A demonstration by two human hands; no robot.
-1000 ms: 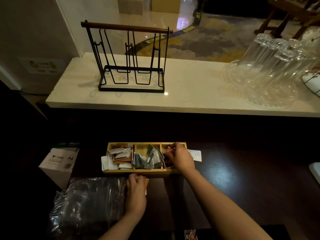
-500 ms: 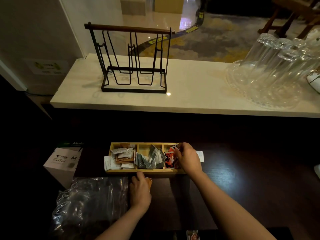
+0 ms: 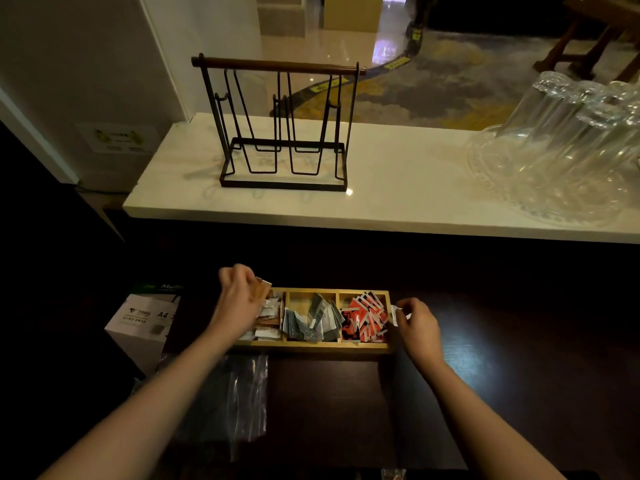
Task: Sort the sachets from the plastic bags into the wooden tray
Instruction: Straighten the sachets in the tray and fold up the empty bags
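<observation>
The left hand (image 3: 239, 299) hovers over the left end of the wooden tray (image 3: 311, 345), its fingers (image 3: 254, 284) pinched closed on a brown sachet (image 3: 262, 289) held above the left compartment. Just below those fingers lie white and brown sachets (image 3: 268, 318) in that compartment; to their right the middle compartment holds grey sachets (image 3: 311, 322) and the right one red sachets (image 3: 365, 318). The right hand (image 3: 417, 323) sits just off the tray's right end, its fingers (image 3: 401, 311) closed on a small white sachet (image 3: 396, 311) beside the tray wall. The tray rests on the dark table (image 3: 485, 358). Nearer the person than the left fingers, a clear plastic bag (image 3: 239, 393) lies flat on the table, partly under the left forearm. Left of that hand stands a box of A4 paper (image 3: 142, 323).
</observation>
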